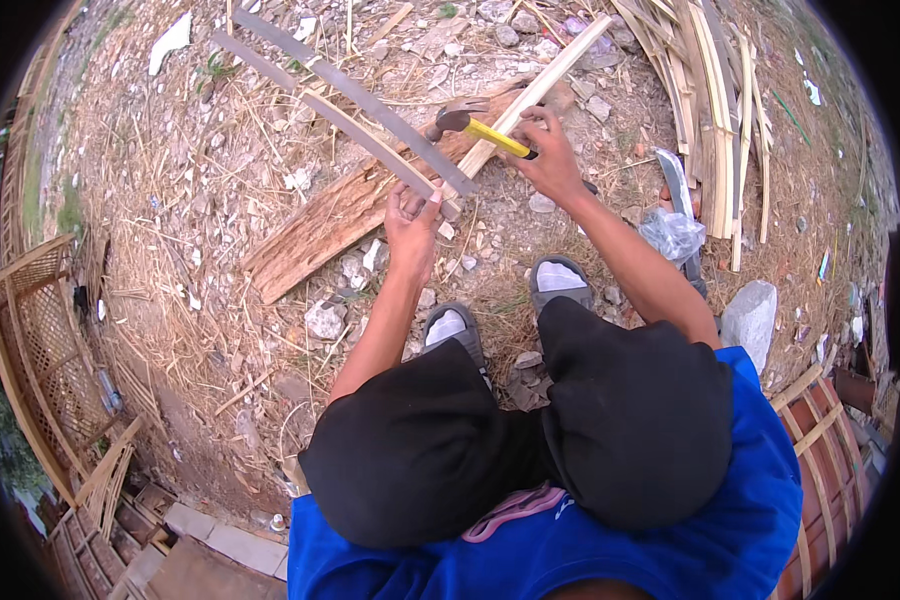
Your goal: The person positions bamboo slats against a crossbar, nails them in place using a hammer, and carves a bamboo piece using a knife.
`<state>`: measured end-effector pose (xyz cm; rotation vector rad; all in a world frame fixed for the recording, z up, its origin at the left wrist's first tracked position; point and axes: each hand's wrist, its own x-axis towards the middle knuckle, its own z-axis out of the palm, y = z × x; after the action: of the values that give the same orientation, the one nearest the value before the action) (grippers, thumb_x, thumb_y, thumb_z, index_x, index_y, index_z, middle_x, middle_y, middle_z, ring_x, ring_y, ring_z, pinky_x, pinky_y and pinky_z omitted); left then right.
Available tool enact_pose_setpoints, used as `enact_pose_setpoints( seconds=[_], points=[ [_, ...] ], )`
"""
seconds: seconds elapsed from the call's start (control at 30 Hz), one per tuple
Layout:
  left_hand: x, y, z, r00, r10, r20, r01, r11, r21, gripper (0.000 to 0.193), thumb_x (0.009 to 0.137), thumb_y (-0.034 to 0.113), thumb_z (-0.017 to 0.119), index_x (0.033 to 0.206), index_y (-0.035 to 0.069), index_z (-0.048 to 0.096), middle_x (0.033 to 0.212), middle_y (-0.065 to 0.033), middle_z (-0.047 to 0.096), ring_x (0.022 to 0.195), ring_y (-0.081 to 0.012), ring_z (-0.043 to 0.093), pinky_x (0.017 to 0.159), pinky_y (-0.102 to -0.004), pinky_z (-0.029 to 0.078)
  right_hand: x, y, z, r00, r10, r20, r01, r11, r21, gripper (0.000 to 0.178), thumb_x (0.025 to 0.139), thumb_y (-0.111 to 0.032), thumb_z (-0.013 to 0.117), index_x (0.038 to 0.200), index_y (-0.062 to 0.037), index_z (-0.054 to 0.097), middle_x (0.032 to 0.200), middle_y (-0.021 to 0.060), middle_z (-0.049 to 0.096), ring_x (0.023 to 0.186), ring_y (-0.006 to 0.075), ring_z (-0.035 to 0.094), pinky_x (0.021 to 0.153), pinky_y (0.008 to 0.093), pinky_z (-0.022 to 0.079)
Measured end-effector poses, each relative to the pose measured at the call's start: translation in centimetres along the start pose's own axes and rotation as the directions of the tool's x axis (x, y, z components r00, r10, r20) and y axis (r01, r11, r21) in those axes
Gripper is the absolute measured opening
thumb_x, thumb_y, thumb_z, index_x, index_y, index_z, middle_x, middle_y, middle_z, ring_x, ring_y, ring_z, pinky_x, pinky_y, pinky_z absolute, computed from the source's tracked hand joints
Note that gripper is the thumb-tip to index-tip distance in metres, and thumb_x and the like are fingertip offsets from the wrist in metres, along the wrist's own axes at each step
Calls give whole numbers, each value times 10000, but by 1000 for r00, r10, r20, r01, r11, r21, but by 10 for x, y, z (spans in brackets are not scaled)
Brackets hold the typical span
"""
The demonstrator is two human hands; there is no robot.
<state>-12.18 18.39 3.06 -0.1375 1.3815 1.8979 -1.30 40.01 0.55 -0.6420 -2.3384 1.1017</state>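
My left hand (413, 222) is closed round the near end of a long, thin wooden strip with a grey face (365, 140). A second grey strip (385, 112) lies alongside it, just to the right. My right hand (552, 160) has its fingers bent about the handle end of a claw hammer (495, 137) with a yellow handle and dark head. The hammer head is over the grey strips, pointing left. Beneath them lies a rough, weathered wood beam (315, 235), set slantwise on the ground. A pale wooden slat (560, 75) runs across the beam behind my right hand.
Several long slats (715, 110) are piled at the right. Beside them are a clear plastic bag (673, 235) and a pale stone block (750, 320). A lattice wooden frame (45, 360) stands at the left. Stones and straw litter the ground around my sandalled feet (560, 278).
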Motion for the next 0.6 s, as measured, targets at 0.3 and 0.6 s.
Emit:
enact_pose_setpoints(
  seconds=[0.3, 0.6],
  points=[
    [40, -2, -18, 980, -1, -201, 86, 905, 417, 371, 902, 103, 739, 1165, 17, 492, 1128, -135, 643, 941, -212, 650, 708, -357, 520, -70, -25, -18, 925, 374, 65, -370, 927, -59, 248, 928, -173, 673, 1098, -15, 585, 884, 181, 655, 785, 365, 655, 709, 455, 498],
    [63, 19, -17, 637, 540, 550, -483, -277, 831, 377, 982, 240, 580, 1327, 90, 556, 1439, -145, 497, 1333, -365, 450, 1050, -552, 340, -90, -31, -22, 998, 23, 64, -15, 991, -131, 303, 949, -102, 617, 1244, -33, 605, 1032, 202, 653, 904, 398, 652, 767, 455, 513]
  ],
)
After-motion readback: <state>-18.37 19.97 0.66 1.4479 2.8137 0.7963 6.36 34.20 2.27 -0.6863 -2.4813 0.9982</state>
